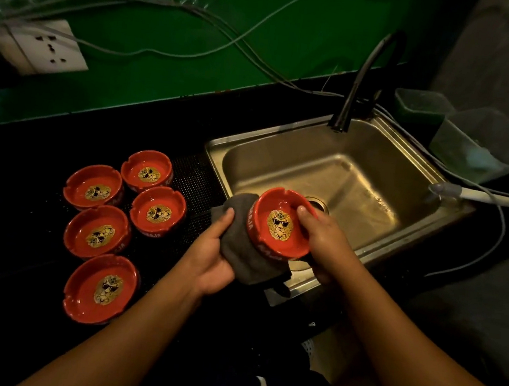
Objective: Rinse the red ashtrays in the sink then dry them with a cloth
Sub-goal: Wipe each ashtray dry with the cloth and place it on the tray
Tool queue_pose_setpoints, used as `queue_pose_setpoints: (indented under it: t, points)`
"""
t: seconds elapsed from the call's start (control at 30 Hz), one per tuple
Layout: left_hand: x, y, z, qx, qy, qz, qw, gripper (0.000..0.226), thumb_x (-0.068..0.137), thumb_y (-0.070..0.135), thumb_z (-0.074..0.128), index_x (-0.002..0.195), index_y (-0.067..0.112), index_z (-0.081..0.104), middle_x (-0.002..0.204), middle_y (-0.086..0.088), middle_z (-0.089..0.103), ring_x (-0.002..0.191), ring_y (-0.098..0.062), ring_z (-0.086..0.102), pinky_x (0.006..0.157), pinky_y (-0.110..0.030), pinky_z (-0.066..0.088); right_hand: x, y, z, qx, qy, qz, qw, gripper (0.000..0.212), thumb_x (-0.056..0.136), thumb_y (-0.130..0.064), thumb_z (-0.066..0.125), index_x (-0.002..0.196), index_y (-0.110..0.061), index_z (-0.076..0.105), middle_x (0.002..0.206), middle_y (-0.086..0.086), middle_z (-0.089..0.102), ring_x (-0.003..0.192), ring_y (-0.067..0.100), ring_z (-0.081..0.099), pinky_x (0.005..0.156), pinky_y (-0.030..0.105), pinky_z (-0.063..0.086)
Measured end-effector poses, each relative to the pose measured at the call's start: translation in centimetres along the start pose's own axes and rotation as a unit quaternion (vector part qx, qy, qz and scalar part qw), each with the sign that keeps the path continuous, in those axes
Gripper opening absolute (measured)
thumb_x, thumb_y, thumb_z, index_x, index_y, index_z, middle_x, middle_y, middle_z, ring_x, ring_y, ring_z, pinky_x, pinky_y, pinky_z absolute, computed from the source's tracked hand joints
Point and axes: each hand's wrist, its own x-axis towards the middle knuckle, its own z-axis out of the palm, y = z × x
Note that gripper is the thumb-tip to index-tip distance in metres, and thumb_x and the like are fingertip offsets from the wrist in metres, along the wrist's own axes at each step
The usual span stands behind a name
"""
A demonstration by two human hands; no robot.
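Tilted over near-left corner of rectangular steel sink (282,167): round red lion-emblem ashtray (279,228), backed by dark grey cloth (239,250). Upright, clustered on black counter (8,258) leftward: five matching ashtrays (97,233).

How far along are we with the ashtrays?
Five ashtrays sit on the counter left of the sink, seemingly finished; dryness unconfirmed. In hand: right hand holds a sixth ashtray, left hand holds the cloth against its side. The sink holds none, so only this one looks left.
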Motion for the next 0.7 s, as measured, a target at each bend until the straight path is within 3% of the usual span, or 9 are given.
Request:
queue_pose_setpoints:
  t: [0.13, 0.23, 0.3, 0.37, 0.47, 0.57, 0.63, 0.7]
  points:
    - [-0.3, 0.1, 0.9, 0.014, -0.013, 0.035, 0.999, 0.045, 0.098, 0.035, 0.041, 0.120, 0.000, 0.058, 0.114, -0.020, 0.067, 0.108, -0.029, 0.062, 0.094, -0.041, 0.047, 0.2, 0.0, -0.3, 0.083, 0.024, 0.044, 0.995, 0.032, 0.099, -0.044, 0.041, 0.109, -0.024, 0.064, 0.097, 0.002, 0.074, 0.082, 0.021, 0.070, 0.065, 0.036, 0.052]
    - [-0.6, -1.1, 2.5, 0.145, -0.013, 0.124, 0.981, 0.035, 0.100, 0.030, 0.039, 0.124, 0.011, 0.056, 0.120, -0.017, 0.065, 0.112, -0.028, 0.062, 0.099, -0.043, 0.047, 0.4, -0.1, 0.2, 0.079, 0.088, 0.012, 0.993, 0.032, 0.101, -0.044, 0.035, 0.109, -0.027, 0.061, 0.105, 0.005, 0.070, 0.090, 0.024, 0.068, 0.065, 0.038, 0.055]
    - [-0.6, -1.8, 3.3, 0.246, -0.022, 0.183, 0.952, 0.026, 0.100, 0.028, 0.039, 0.122, 0.024, 0.052, 0.121, -0.009, 0.065, 0.111, -0.020, 0.063, 0.097, -0.036, 0.050, 0.4, -0.1, 0.7, 0.049, 0.101, -0.024, 0.993, 0.029, 0.103, -0.039, 0.033, 0.103, -0.027, 0.059, 0.104, 0.007, 0.068, 0.090, 0.024, 0.068, 0.060, 0.035, 0.056]
    - [-0.3, -1.4, 3.5, 0.304, -0.040, 0.213, 0.928, 0.023, 0.100, 0.028, 0.040, 0.120, 0.033, 0.048, 0.119, -0.002, 0.063, 0.105, -0.010, 0.064, 0.087, -0.026, 0.054, 0.4, -0.2, 0.8, 0.014, 0.090, -0.058, 0.994, 0.028, 0.104, -0.033, 0.034, 0.102, -0.025, 0.060, 0.104, 0.010, 0.068, 0.093, 0.025, 0.068, 0.066, 0.036, 0.058]
    - [0.0, 0.2, 3.3, 0.374, -0.051, 0.194, 0.906, 0.022, 0.099, 0.028, 0.044, 0.120, 0.035, 0.048, 0.112, 0.002, 0.064, 0.098, -0.010, 0.066, 0.078, -0.022, 0.054, 0.3, -0.2, 0.2, -0.055, 0.050, -0.095, 0.993, 0.027, 0.103, -0.025, 0.040, 0.096, -0.024, 0.065, 0.096, 0.005, 0.071, 0.091, 0.021, 0.068, 0.081, 0.038, 0.056]
    - [0.0, 1.7, 3.1, 0.417, -0.056, 0.128, 0.898, 0.016, 0.099, 0.025, 0.047, 0.112, 0.027, 0.057, 0.110, -0.006, 0.068, 0.100, -0.021, 0.066, 0.080, -0.027, 0.056, -0.1, -0.1, -0.2, -0.083, -0.027, -0.070, 0.994, 0.027, 0.101, -0.024, 0.042, 0.094, -0.019, 0.067, 0.087, 0.004, 0.073, 0.081, 0.018, 0.069, 0.075, 0.035, 0.055]
    - [0.0, 2.0, 2.9, 0.408, -0.053, 0.082, 0.908, 0.015, 0.097, 0.024, 0.052, 0.107, 0.019, 0.061, 0.105, -0.010, 0.070, 0.095, -0.023, 0.068, 0.080, -0.030, 0.056, -0.2, -0.1, -0.2, -0.094, -0.069, -0.030, 0.993, 0.026, 0.101, -0.026, 0.043, 0.099, -0.014, 0.066, 0.094, 0.013, 0.072, 0.083, 0.023, 0.068, 0.077, 0.038, 0.054]
    - [0.4, 1.5, 2.7, 0.391, -0.009, 0.089, 0.916, 0.014, 0.094, 0.022, 0.057, 0.104, 0.015, 0.064, 0.099, -0.010, 0.072, 0.089, -0.023, 0.069, 0.077, -0.031, 0.056, 0.5, -0.7, -0.2, -0.123, -0.066, 0.001, 0.990, 0.027, 0.099, -0.035, 0.046, 0.104, -0.012, 0.060, 0.105, 0.020, 0.067, 0.088, 0.028, 0.065, 0.081, 0.044, 0.053]
